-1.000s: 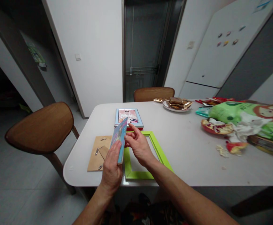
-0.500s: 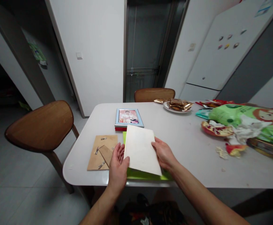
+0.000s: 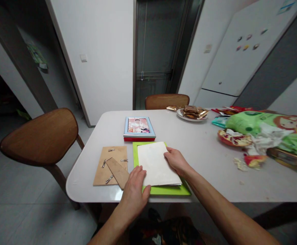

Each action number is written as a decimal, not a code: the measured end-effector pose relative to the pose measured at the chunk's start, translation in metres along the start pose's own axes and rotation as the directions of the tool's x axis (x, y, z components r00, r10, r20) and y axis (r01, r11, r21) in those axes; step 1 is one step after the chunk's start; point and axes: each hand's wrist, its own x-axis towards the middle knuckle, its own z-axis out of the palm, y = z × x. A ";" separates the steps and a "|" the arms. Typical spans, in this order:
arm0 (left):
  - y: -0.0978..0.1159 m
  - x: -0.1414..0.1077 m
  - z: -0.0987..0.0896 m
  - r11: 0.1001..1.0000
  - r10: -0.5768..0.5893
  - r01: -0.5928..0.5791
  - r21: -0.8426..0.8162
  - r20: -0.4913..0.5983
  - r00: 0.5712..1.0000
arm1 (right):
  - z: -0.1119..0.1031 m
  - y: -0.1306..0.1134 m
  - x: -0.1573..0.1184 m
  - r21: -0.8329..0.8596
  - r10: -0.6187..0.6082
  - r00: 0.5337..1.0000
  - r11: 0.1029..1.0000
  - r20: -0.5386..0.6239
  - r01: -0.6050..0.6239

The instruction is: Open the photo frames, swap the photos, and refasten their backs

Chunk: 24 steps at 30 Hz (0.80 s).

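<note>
left hand (image 3: 135, 187) loosely spread, fingers at white sheet's (image 3: 158, 165) lower left edge; right hand (image 3: 177, 161) grasping its right edge. sheet over lime-green picture frame (image 3: 169, 191). just left, backing board (image 3: 116, 153). beyond, blue-bordered picture frame (image 3: 138, 125); farther, plate (image 3: 189, 119) of gold-wrapped packets (image 3: 192, 110).

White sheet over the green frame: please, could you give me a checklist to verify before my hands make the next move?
1. Right hand on the white sheet: ok, at its right edge.
2. Left hand touching the sheet: cannot tell, it is beside the lower left corner.
3. Green frame flat on the table: ok.
4. Sheet wholly inside the frame's opening: not ok, it overlaps the right side.
5. Backing board apart from the frame: ok, on its left.
6. Sheet's underside: cannot tell, hidden.
</note>
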 end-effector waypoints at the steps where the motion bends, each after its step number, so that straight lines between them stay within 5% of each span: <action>1: 0.000 0.000 0.000 1.000 0.001 -0.001 0.013 0.006 1.000 | 0.001 -0.001 0.001 -0.081 -0.026 1.000 0.996 -0.008 0.025; 4: 0.001 0.000 -0.002 0.999 0.008 -0.009 0.043 0.029 1.000 | 0.001 -0.004 0.001 -0.411 -0.128 0.991 0.906 -0.035 0.103; 7: 0.002 0.000 -0.002 0.997 0.013 -0.017 0.078 0.049 0.999 | -0.001 -0.006 0.000 -0.693 -0.205 0.978 0.712 -0.048 0.115; 12: 0.005 0.004 -0.004 0.990 0.013 -0.026 0.139 0.092 0.996 | -0.002 -0.002 -0.005 -0.860 -0.158 0.982 0.510 -0.100 -0.005; 19: 0.011 0.003 -0.008 0.993 0.033 -0.043 0.108 0.095 0.995 | -0.004 0.002 -0.006 -0.868 -0.208 0.972 0.497 -0.112 0.006; 24: -0.019 -0.011 -0.031 0.996 0.025 -0.023 0.085 -0.019 1.000 | 0.002 -0.003 -0.016 -0.831 -0.368 0.919 0.549 -0.139 0.094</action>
